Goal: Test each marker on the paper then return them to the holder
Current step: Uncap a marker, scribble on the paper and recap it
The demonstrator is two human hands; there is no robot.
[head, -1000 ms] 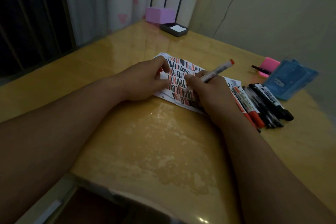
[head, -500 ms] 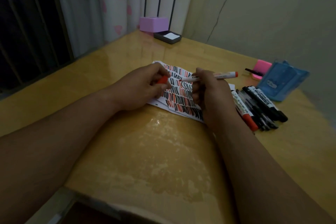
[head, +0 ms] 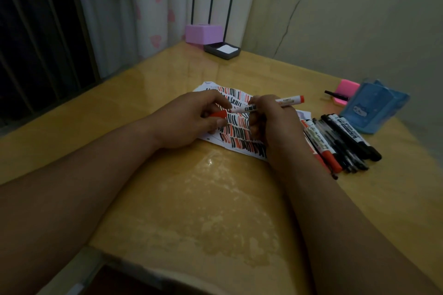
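Gleaming table (head: 191, 199), striped paper (head: 238, 137), cracked wall (head: 347, 19)

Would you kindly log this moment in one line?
left hand: holds red cap | right hand: grips red marker | state: uncapped, over paper

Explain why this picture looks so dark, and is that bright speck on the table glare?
Head view: dim room light, forearms dark; yes, a glare speck on the glossy table; wide-angle bending at the edges; marker and paper look sharp.
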